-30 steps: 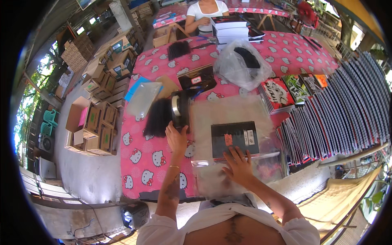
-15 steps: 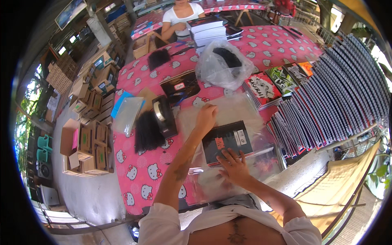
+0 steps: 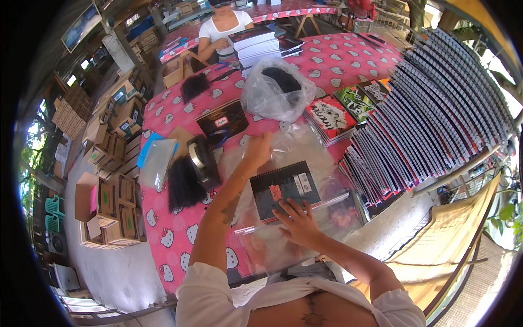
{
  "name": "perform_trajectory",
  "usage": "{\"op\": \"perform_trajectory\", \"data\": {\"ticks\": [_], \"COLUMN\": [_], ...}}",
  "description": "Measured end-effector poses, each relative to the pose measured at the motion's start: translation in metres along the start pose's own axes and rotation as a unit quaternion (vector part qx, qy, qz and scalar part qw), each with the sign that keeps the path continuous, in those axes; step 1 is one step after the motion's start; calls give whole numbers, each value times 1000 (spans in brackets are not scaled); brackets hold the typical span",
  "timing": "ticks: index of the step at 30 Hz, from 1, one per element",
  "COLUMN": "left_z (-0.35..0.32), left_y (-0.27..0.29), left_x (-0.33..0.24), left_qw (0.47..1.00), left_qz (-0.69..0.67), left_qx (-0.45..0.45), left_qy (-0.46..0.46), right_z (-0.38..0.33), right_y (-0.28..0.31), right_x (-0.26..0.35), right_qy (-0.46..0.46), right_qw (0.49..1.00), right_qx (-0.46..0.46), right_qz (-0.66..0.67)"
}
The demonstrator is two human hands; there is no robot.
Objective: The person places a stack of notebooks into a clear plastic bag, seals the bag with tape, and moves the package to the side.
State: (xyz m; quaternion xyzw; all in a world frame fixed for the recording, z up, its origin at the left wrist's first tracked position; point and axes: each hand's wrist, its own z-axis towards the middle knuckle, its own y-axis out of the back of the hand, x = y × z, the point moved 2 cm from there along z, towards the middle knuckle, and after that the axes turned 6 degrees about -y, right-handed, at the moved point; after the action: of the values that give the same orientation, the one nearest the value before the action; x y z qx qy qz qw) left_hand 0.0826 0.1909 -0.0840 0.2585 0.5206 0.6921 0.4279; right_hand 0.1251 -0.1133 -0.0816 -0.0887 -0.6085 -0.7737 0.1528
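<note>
Across the near part of the pink desk (image 3: pixel 339 55), both hands are at work around a black notebook (image 3: pixel 285 188). It lies flat on layers of clear plastic (image 3: pixel 261 248), in front of the person's chest, with its long axis running from side to side, the right end angled a little away from the body. Its spiral binding is along the far edge.

The right hand (image 3: pixel 297 220) is nearer: it reaches the notebook from the body side, palm down, fingers loosely spread, the fingertips resting on the cover near the lower edge. It presses on the notebook and grips nothing that I can see. The left hand (image 3: pixel 259 148) is beyond the notebook's far left corner, apart from it, above the plastic. Its fingers are curled in, but from here I cannot tell whether they have pinched the film.

Left of that forearm stands a black tape dispenser (image 3: pixel 206 164), with a dark fibrous bundle (image 3: pixel 184 184) beside it. Farther out are a black box (image 3: pixel 222 121) and a cloudy plastic bag (image 3: pixel 259 101) with something dark inside. To the right, a long row of spiral-bound books (image 3: pixel 436 117) fans out, and across the desk sits a co-worker (image 3: pixel 224 28) in a white top, behind a tall stack of books (image 3: pixel 257 49).
</note>
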Motion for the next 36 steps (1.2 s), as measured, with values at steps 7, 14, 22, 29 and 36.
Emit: {"op": "perform_trajectory", "data": {"ticks": [7,14,22,29,36], "left_z": [-33,-105,-123,-134,-137], "left_y": [77,43,28,9,-12], "left_x": [-79,-145,-153,-191,-183], "left_qw": [998,991,977,993,989], "left_qz": [-62,76,-174,29,119], "left_qx": [26,68,-5,-115,-79], "left_qy": [-13,-89,120,-9,24], "right_z": [1,2,18,135,153], "right_y": [-6,-22,-19,15,-24], "right_x": [-11,-15,-59,-12,91], "right_qy": [24,58,-27,-16,295], "right_qw": [999,998,975,985,786], "right_qx": [-3,-21,-6,-76,352], "right_qz": [-24,-15,218,154,413]}}
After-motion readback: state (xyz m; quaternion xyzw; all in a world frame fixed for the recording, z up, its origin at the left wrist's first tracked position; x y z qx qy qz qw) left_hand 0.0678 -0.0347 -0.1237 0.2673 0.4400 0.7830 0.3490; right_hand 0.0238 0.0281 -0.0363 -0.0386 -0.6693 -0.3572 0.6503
